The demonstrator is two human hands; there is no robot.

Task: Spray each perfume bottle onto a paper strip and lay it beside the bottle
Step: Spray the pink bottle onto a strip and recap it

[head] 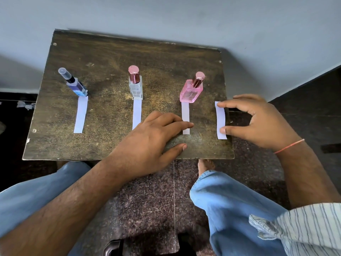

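At the bottom of the frame sit blue-jeaned knees and a striped sleeve [302, 224] at lower right. Above them, the left hand [153, 139] lies flat at centre, fingers straight, its fingertips pressing the lower end of the strip [185, 115] below the pink bottle [191, 92]. At right of centre the right hand [258, 121] pinches a slightly bowed loose strip [220, 120] between thumb and forefinger; whether it lifts off the surface is hard to tell. All strips are pale lilac-white. Farther up stand three capped bottles in a row: the pink one, a clear bottle [136, 87] with a rose-metal cap, and at left a blue bottle [76, 85] with a clear cap, each with a strip touching its base. They rest on a worn dark wooden board [110, 58]. Dark speckled floor surrounds it; a grey-blue wall fills the top.
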